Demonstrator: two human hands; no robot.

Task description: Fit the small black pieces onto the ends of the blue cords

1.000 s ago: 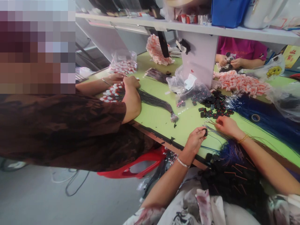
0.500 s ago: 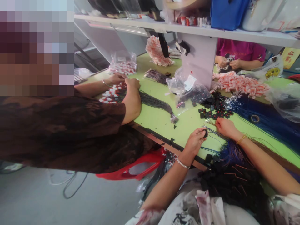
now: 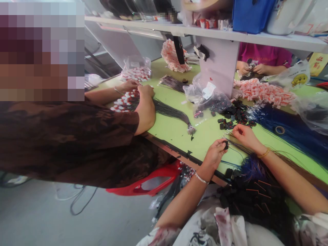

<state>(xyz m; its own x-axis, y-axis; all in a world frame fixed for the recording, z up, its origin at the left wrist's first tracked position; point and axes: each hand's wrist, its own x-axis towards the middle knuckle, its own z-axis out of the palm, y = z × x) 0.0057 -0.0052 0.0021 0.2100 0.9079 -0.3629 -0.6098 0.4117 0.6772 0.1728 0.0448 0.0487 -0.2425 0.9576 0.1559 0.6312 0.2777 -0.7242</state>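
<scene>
My left hand [image 3: 214,153] pinches a small black connector housing [image 3: 226,145] between thumb and fingertips, above the table's front edge. Thin dark blue wires [image 3: 232,163] run from near it toward a tangled bunch of blue wires [image 3: 252,167]. Just to the right, my right hand [image 3: 245,137] is closed, its thumb and forefinger pinched at the stripped ends of thin wires [image 3: 227,135]. The fingertips partly hide what they grip. Beneath that hand, a bundle of brown wires [image 3: 289,160] extends to the lower right. Loose black connector housings [image 3: 234,118] lie beyond my hands.
A co-worker's hand [image 3: 146,104] handles white-and-red connectors [image 3: 123,101] with dark wires at left. A plastic bag [image 3: 205,92], blue wires [image 3: 297,126], a tape ring [image 3: 279,130] and pink-white connectors [image 3: 266,92] lie on the table. A shelf [image 3: 143,24] spans above. Black pieces [image 3: 241,198] fill my lap.
My right hand has lifted slightly and shifted a little, its fingers drawn into a pinch. My left hand stays nearly in place with the connector housing. The view has shifted slightly.
</scene>
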